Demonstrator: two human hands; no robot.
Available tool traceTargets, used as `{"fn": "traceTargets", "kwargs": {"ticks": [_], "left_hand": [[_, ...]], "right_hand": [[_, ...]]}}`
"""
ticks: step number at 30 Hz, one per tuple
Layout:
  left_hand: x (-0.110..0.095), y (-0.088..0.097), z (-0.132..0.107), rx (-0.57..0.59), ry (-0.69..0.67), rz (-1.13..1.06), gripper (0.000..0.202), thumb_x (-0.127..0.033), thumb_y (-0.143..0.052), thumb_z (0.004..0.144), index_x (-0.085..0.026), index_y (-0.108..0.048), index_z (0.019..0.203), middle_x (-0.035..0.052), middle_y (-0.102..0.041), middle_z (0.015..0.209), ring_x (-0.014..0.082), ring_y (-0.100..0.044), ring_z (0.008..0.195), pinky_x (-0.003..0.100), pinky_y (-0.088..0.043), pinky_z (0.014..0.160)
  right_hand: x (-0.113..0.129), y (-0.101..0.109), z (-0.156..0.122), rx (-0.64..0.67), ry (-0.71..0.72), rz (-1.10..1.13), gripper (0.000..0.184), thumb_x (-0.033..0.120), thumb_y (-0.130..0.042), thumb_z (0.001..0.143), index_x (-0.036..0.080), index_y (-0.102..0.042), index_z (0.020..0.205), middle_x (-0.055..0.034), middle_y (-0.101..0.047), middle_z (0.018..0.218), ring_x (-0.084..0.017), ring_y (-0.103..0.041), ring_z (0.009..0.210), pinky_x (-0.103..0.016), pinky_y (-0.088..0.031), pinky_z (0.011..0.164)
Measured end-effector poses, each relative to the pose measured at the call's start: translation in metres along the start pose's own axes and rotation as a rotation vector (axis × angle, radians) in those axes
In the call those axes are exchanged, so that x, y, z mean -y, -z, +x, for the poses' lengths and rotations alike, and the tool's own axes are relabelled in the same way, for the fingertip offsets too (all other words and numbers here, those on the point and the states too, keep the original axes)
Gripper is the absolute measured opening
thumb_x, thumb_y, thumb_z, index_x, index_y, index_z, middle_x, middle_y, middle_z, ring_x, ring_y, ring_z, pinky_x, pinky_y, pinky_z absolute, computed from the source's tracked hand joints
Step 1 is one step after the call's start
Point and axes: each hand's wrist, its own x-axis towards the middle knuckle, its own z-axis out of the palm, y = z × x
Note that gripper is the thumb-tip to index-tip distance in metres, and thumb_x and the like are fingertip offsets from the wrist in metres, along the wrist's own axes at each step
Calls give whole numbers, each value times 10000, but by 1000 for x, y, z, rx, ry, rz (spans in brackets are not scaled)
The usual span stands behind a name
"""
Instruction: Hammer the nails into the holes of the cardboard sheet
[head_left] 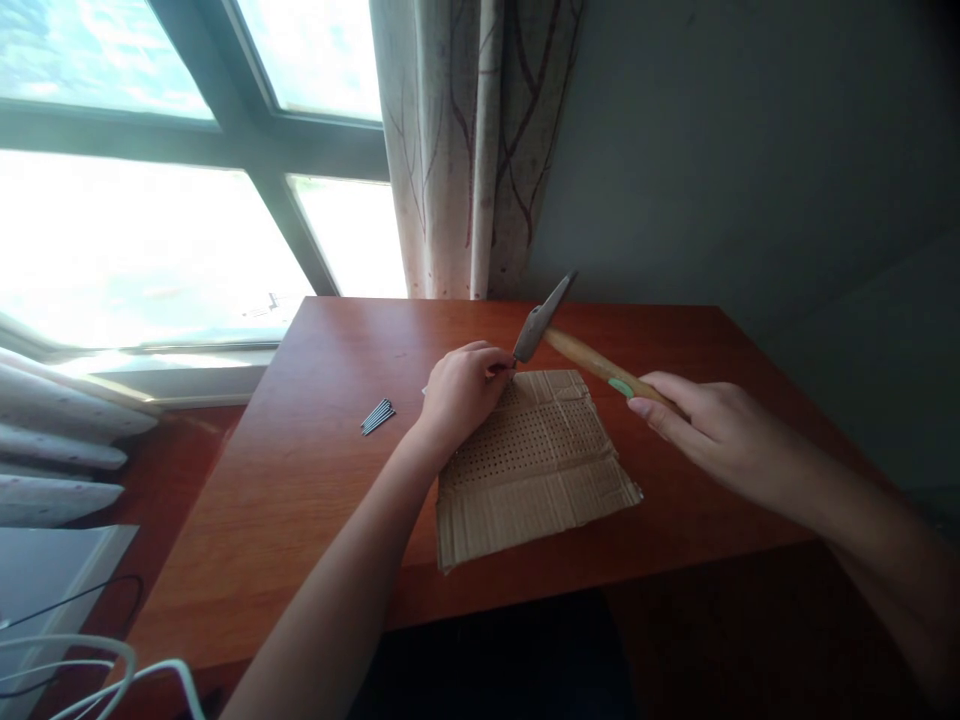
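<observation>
My right hand (697, 420) is closed around the wooden handle of a hammer (585, 355), which has a green patch on its grip. The hammer's metal head is tilted, with its lower end at the fingertips of my left hand (466, 385). Those fingers are pinched over the far edge of a piece of corrugated cardboard (536, 500), on what looks like a thin nail (514, 364), mostly hidden. Rows of small holes cover the cardboard's middle. Left of my left hand, a small bunch of nails (377, 416) lies on the table.
The reddish-brown wooden table (300, 500) stands against a grey wall (712, 150). Beyond its left side are a bright window (127, 250) and a patterned curtain (465, 150). White cables (97, 660) loop at the lower left, close to the table's corner.
</observation>
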Motion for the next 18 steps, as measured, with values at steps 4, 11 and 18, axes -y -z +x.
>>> {"fn": "traceTargets", "kwargs": {"ticks": [4, 11, 18], "left_hand": [[-1, 0, 0, -5, -6, 1, 143, -199, -630, 880, -207, -770, 900, 48, -757, 942, 175, -662, 758, 286, -471, 675], [-1, 1, 1, 9, 0, 10, 140, -196, -634, 877, -217, -773, 875, 43, -753, 935, 178, -663, 761, 290, -467, 669], [-1, 1, 0, 13, 12, -2, 133, -191, -641, 875, -215, -771, 890, 41, -754, 934, 180, -664, 767, 293, -470, 683]], "right_hand": [[3, 1, -1, -47, -1, 13, 352, 448, -441, 1016, 234, -442, 736, 56, -427, 548, -117, -431, 473, -278, -287, 519], [6, -4, 0, -13, 11, -12, 306, 413, -439, 1015, 234, -477, 770, 42, -484, 575, -134, -485, 510, -280, -304, 541], [4, -7, -3, -36, -8, -20, 294, 425, -427, 1016, 238, -479, 795, 37, -510, 577, -142, -499, 507, -285, -305, 537]]}}
